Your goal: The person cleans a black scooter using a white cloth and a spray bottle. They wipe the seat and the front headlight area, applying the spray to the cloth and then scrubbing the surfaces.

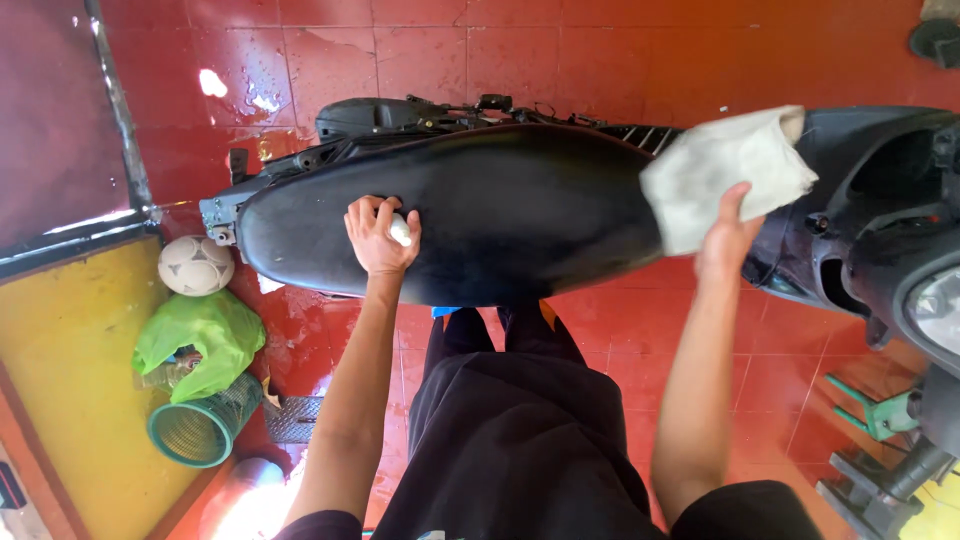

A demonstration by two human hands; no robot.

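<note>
A black scooter lies across the view with its long black seat [520, 205] in the middle. My left hand [378, 236] rests on the rear part of the seat, fingers closed around a small white object [400, 231]. My right hand [728, 238] is raised at the front end of the seat and grips a pale grey cloth [728, 172], which drapes over the seat's front and the scooter's dark body [880, 170].
Wet red floor tiles [420, 60] surround the scooter. At left sit a white ball [195, 264], a green bag [205, 335] over a green mesh basket [200, 430], and a yellow surface [70, 370]. A green stand [880, 410] is at lower right.
</note>
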